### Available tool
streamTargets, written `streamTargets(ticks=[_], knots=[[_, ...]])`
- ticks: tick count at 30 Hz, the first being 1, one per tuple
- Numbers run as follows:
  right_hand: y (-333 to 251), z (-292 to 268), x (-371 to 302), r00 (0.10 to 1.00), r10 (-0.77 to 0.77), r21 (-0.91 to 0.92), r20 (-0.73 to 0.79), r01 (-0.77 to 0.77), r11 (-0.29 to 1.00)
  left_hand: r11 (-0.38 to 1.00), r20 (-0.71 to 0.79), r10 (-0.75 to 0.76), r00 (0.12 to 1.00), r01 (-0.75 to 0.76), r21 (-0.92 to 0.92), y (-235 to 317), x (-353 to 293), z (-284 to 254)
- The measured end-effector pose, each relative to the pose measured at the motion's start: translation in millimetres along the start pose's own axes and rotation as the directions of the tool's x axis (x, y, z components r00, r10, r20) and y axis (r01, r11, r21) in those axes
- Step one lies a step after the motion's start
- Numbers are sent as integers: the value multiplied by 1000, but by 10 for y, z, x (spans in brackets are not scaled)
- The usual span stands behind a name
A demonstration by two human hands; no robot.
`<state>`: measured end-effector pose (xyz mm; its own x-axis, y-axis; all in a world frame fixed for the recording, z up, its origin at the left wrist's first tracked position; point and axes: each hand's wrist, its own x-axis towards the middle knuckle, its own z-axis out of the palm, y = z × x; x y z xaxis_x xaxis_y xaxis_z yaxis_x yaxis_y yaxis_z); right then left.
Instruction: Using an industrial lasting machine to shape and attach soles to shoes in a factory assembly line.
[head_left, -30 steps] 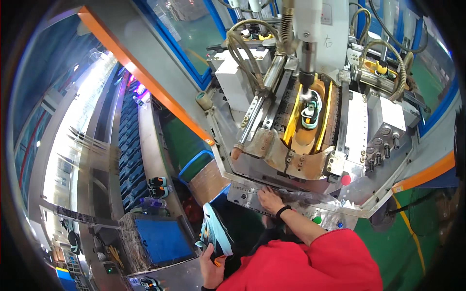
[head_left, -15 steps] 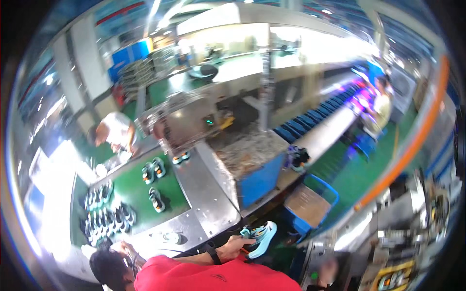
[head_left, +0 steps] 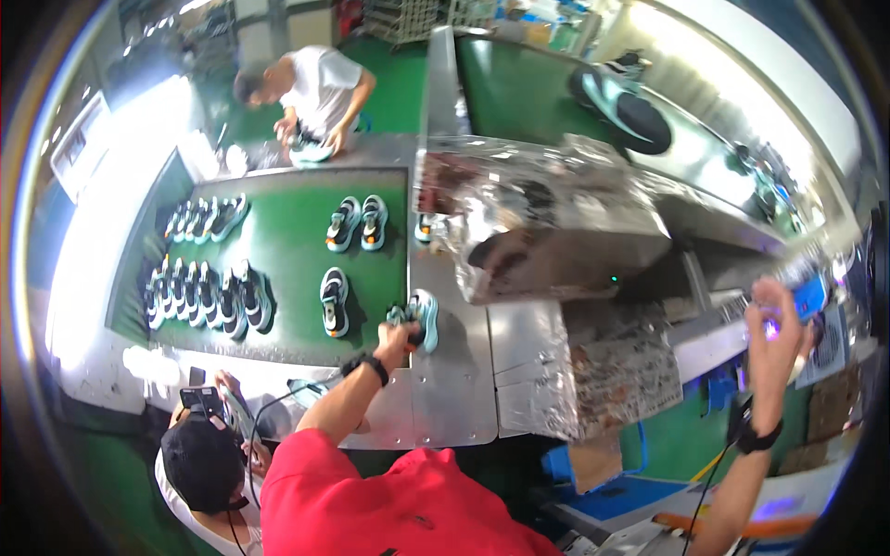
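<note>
My left hand point(head_left: 397, 345) is closed around a black sneaker with a light-blue sole point(head_left: 426, 320). The shoe is over the metal edge of the table, by the right side of the green belt point(head_left: 287, 301). Closest to it on the belt is a single sneaker point(head_left: 335, 302), with a pair of sneakers point(head_left: 358, 222) farther back. My right hand point(head_left: 775, 320) is raised far to the right, its fingers apart and no object visible in it. A blue item point(head_left: 810, 296) shows just beyond that hand.
Rows of sneakers point(head_left: 209, 296) stand at the belt's left. A foil-covered machine point(head_left: 556, 232) rises right of the belt. Across the table a person in white point(head_left: 324, 88) handles a shoe; another in a black cap point(head_left: 199, 463) is close on my left. A large sneaker-like shape point(head_left: 621, 102) is behind.
The view has swung left toward the belt. My left hand has carried the sneaker from in front of my body to the table's edge. My right hand has come up at the right.
</note>
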<state>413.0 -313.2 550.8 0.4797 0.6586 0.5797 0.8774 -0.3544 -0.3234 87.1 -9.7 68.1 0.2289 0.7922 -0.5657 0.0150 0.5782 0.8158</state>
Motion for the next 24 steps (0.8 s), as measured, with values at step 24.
streamTargets(ticks=[24], knots=[[-950,2132,2388,905,-328,-56,270,355,933,988,524,-88,847,141,-62,-554,-544,654]])
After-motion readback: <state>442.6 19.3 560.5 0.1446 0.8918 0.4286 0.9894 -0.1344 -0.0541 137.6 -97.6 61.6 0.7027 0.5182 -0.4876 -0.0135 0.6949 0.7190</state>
